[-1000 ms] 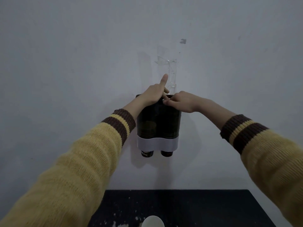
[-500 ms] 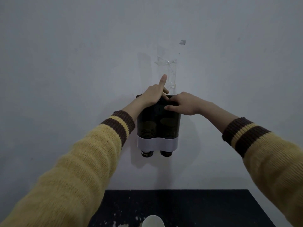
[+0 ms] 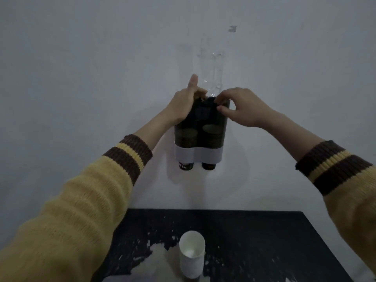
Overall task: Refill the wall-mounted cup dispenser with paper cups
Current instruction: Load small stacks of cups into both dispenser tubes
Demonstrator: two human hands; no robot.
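At the dark cup dispenser's [image 3: 200, 137] top rim, left hand [image 3: 183, 104] and right hand [image 3: 242, 107], fingers curled.

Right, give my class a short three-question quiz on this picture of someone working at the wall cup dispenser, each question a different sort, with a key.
1. True or false: the paper cup stands upright on the black table.
2. How many cup bottoms stick out beneath the cup dispenser? A one, B two, C four.
3. Fill in: the left hand and the right hand are both at the dispenser's ____ edge.
Key: 1 true; 2 B; 3 top.
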